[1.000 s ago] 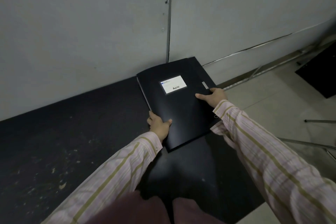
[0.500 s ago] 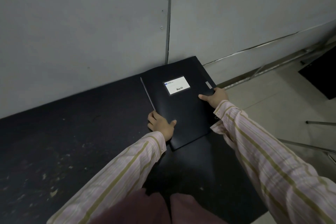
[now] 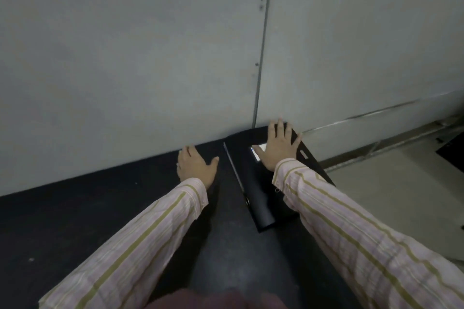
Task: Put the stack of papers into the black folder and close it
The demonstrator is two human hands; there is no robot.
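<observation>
The black folder (image 3: 258, 190) lies closed on the dark table top (image 3: 75, 221), pushed up against the grey wall at the table's right end. Its white label (image 3: 258, 150) is partly covered. My right hand (image 3: 278, 148) rests flat on the folder's far half, fingers spread, gripping nothing. My left hand (image 3: 195, 163) lies flat on the table just left of the folder, fingers apart, a small gap from its spine edge. No papers are visible; the folder's inside is hidden.
The grey panelled wall (image 3: 150, 57) rises directly behind the table. The table's right edge drops to a pale floor (image 3: 391, 203). A metal rail runs along the wall base, and a dark object (image 3: 452, 153) sits at the far right.
Both hands have let go of the folder's edges. The right hand moved up onto the cover and flattened; the left hand moved off it onto the table. The camera has come closer.
</observation>
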